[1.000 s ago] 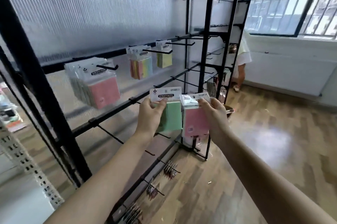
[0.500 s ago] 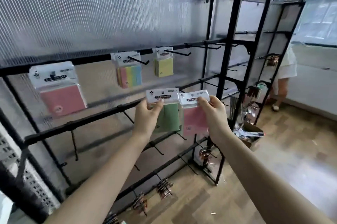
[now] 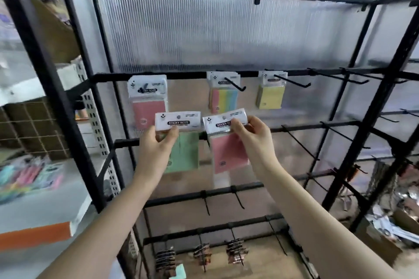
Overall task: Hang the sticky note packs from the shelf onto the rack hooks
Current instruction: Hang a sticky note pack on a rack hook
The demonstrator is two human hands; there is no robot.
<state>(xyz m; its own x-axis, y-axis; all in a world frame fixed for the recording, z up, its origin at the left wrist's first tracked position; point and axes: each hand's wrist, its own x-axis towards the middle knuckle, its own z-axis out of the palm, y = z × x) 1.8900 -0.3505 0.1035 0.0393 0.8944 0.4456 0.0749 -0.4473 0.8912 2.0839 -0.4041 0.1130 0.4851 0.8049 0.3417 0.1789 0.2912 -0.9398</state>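
Both packs hang upright, white header cards on top, long axes vertical, held up before the rack's second bar (image 3: 317,129). The left hand (image 3: 156,144) pinches the green pack (image 3: 183,151) by its header, thumb in front, fingers curled behind. The right hand (image 3: 254,140) grips the pink pack (image 3: 229,151) likewise, its header tilted up to the right. More packs hang from hooks (image 3: 235,84) on the bar above.

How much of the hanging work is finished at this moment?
Done: pink packs, striped packs and yellow packs hang on the top row. In hand: left hand grips a green pack, right hand a pink pack. Left: hanging both.
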